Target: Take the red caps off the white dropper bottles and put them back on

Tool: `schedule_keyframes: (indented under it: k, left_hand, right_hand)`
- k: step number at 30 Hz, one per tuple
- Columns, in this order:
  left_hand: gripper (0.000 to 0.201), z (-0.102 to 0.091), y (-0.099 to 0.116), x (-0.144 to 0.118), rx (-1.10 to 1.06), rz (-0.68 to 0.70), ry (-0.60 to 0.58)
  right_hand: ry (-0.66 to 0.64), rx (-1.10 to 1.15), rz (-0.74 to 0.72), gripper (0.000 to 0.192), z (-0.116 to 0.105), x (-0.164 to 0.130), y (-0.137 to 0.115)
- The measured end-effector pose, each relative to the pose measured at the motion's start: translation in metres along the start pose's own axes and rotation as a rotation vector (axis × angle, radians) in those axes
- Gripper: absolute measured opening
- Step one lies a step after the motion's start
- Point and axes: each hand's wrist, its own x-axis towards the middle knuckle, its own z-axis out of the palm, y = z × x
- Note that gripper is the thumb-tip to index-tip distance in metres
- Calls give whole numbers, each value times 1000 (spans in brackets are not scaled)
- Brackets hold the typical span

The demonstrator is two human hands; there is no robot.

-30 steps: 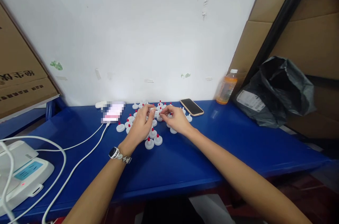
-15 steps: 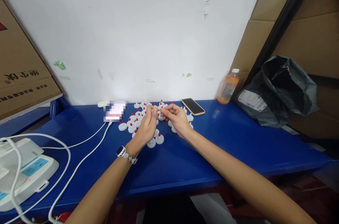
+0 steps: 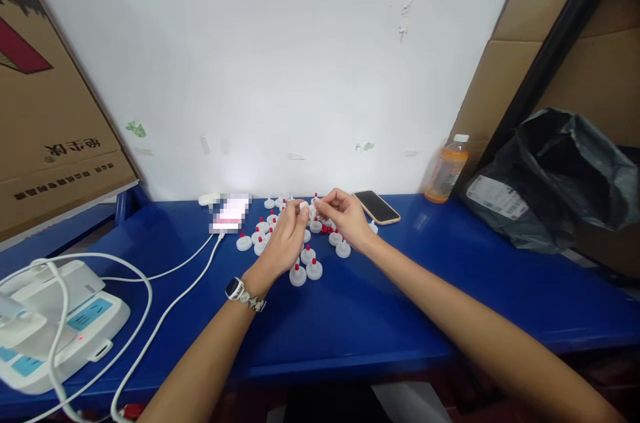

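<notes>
Over the middle of the blue table, my left hand [image 3: 287, 231] is closed on a white nozzle cap [image 3: 304, 207], mostly hidden by the fingers. Close beside it, my right hand [image 3: 346, 216] pinches thumb and forefinger together; whatever lies between them is too small to make out. Several round white nozzle caps with red tips, such as a front one [image 3: 314, 269], stand around and below both hands. A small heap of loose red tips [image 3: 327, 229] lies beneath my right hand. One white cap [image 3: 343, 249] near the right wrist shows no red tip.
A dark-screened phone [image 3: 379, 207] lies behind my right hand. Left of the caps is a lit, blurred phone [image 3: 231, 213] on a white cable. A power strip [image 3: 65, 329] sits at the left. An orange drink bottle [image 3: 447, 169] and a grey plastic bag [image 3: 545, 183] stand right.
The view has turned slightly left, so everything sits further right. My fingertips have drawn a little apart, and the white cap in my left hand and the red heap show more.
</notes>
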Motion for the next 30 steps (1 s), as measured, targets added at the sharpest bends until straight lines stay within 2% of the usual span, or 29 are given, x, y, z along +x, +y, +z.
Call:
schedule_keyframes:
  k: [2, 4, 6, 7, 10, 15, 21, 24, 28, 30]
  left_hand:
    - [37, -9, -6, 2, 140, 28, 48]
    - [31, -15, -13, 3, 271, 79, 60]
    - [26, -18, -19, 3, 383, 123, 28]
    - [26, -19, -22, 2, 427, 133, 5]
    - [26, -18, -26, -2, 488, 135, -46]
    - [28, -14, -28, -4, 465, 138, -87]
    - [28, -15, -31, -3, 457, 141, -65]
    - [29, -16, -30, -3, 446, 125, -53]
    - [29, -19, -27, -4, 419, 107, -51]
    - [28, -19, -26, -4, 395, 102, -21]
  right_hand:
    - [38, -178, -63, 23, -6, 26, 10]
    - [39, -457, -94, 12, -8, 55, 22]
    - [-28, -758, -83, 6, -5, 82, 33]
    - [-82, -918, -74, 9, -1, 94, 38]
    - [-214, -1180, -60, 15, 10, 115, 49]
    - [-330, -1302, -23, 10, 19, 125, 56]
    - [-334, -1356, -15, 23, 32, 128, 58]
    - [-363, -1330, 3, 19, 41, 129, 62]
    - [-301, -1274, 37, 18, 43, 127, 59]
    - [-219, -1211, 38, 21, 37, 120, 51]
